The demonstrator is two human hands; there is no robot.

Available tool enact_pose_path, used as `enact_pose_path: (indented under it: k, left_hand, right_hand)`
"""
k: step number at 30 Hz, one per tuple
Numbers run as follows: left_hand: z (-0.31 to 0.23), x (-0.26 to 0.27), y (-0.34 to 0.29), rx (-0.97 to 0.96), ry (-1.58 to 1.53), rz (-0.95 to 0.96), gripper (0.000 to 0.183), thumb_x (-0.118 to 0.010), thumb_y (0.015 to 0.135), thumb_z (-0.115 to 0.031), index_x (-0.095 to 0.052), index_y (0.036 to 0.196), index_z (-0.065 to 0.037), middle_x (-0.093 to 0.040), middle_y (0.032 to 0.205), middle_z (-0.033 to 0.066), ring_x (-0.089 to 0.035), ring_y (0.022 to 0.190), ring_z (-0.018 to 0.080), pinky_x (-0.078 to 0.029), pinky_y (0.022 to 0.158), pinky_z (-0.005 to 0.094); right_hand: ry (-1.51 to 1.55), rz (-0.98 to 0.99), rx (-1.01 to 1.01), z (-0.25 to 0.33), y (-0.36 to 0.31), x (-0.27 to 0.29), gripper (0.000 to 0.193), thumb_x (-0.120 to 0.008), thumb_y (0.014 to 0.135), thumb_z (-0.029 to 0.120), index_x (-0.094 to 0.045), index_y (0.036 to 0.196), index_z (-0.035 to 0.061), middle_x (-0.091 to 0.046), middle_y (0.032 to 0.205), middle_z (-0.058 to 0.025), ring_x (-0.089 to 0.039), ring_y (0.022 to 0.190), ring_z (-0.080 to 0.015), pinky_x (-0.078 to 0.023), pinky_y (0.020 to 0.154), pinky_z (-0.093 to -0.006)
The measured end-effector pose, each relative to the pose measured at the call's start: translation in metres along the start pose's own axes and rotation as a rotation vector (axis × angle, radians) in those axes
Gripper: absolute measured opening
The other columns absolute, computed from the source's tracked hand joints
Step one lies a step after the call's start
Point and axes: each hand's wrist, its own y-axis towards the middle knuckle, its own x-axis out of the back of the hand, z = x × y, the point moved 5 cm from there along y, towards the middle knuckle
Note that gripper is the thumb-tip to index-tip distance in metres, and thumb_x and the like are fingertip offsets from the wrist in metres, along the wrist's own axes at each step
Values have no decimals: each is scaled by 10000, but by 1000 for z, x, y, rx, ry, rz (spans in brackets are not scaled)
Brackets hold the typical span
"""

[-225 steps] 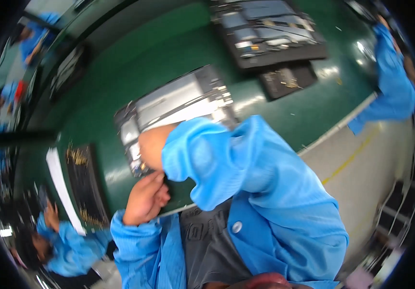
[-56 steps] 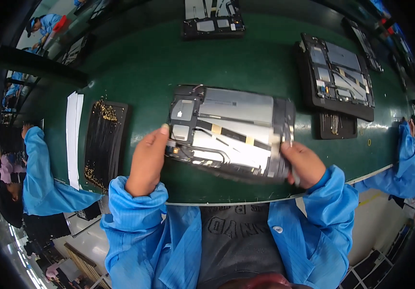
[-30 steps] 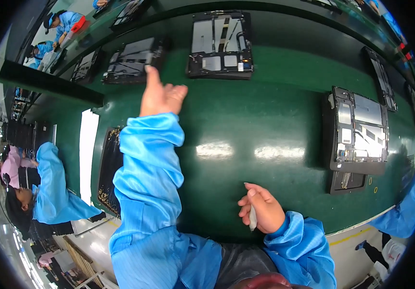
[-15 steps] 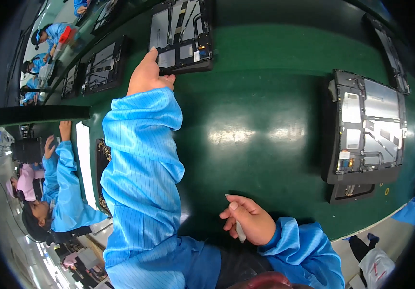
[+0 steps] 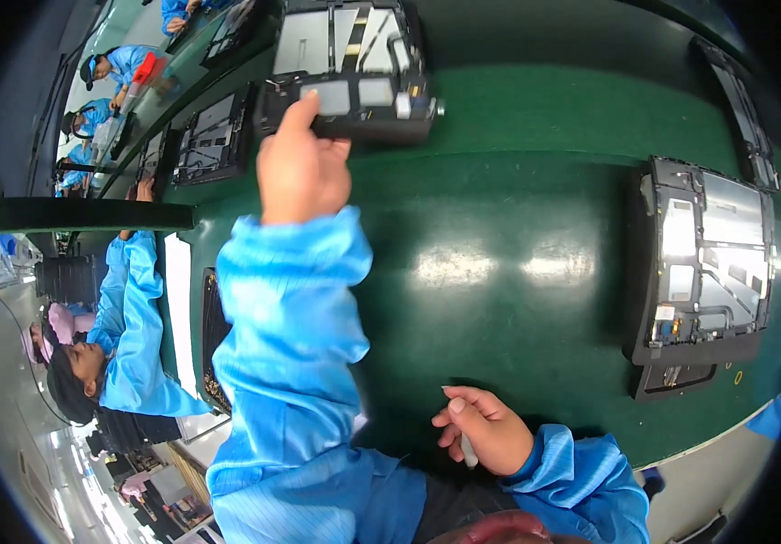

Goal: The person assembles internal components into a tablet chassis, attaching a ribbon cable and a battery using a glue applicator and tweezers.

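My left hand point(image 5: 304, 168) reaches far out and grips the near edge of an opened flat electronic device point(image 5: 325, 97). That device has a black frame, silver panels and dark cables; its near edge looks raised off the green table. The thumb lies on top, and the other fingers are partly hidden. Close to my body, my right hand point(image 5: 490, 435) is curled around a slim pale stick-like tool point(image 5: 469, 451), whose exact kind I cannot make out. A small tip pokes out near the index finger.
On the green table point(image 5: 499, 344), a similar opened device point(image 5: 708, 263) rests at right on a black tray point(image 5: 676, 376). More devices lie at far right point(image 5: 740, 113) and far left point(image 5: 214, 136). A tray of small parts point(image 5: 214, 344) sits beside my left sleeve, near a co-worker point(image 5: 132, 354).
My left hand has shifted slightly right with the device, whose near edge now looks higher and more tilted. My right hand keeps its curled grip. The whole view has shifted a little.
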Motion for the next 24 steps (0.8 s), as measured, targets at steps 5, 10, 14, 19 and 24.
enact_pose_path:
  k: [5, 10, 14, 19, 24]
  left_hand:
    - [-41, 57, -78, -20, 198, 506, 253, -488, 772, -159, -497, 977, -10, -545, 964, 91, -528, 872, 209, -402, 798, 347]
    - [14, 113, -136, 307, 449, 591, 346, -498, 796, -160, -440, 1076, 36, -525, 1022, 106, -511, 914, 174, -383, 815, 269]
    - [9, 136, -127, -198, 1040, 329, 421, -507, 794, -234, -436, 1076, 71, -538, 989, 167, -513, 926, 228, -378, 809, 267]
    - [-52, 196, -113, -843, 1465, -108, 323, -479, 793, -233, -542, 920, 57, -563, 771, 206, -546, 740, 314, -412, 673, 374]
    - [-50, 258, -99, -645, 1479, -245, 297, -488, 788, -231, -561, 923, 24, -570, 838, 198, -544, 794, 310, -413, 719, 331]
  right_hand:
    - [-335, 83, 19, -17, -5, -8, 430, -478, 813, 307, -415, 1121, 14, -538, 828, -75, -473, 606, -78, -406, 499, -206]
    - [-899, 390, 141, -56, -6, -29, 456, -471, 799, 368, -452, 1077, 8, -553, 925, -119, -535, 867, -211, -408, 756, -270]
    - [-976, 417, 145, -50, -8, -37, 467, -473, 796, 378, -457, 1070, 0, -566, 893, -128, -546, 841, -205, -421, 733, -272]
    - [-963, 342, 184, -40, -9, -44, 442, -504, 784, 356, -483, 1047, 2, -565, 915, -128, -539, 865, -189, -413, 746, -258]
    - [-891, 267, 61, -44, -12, -39, 434, -494, 789, 363, -480, 1067, 29, -563, 891, -87, -550, 708, -124, -437, 659, -234]
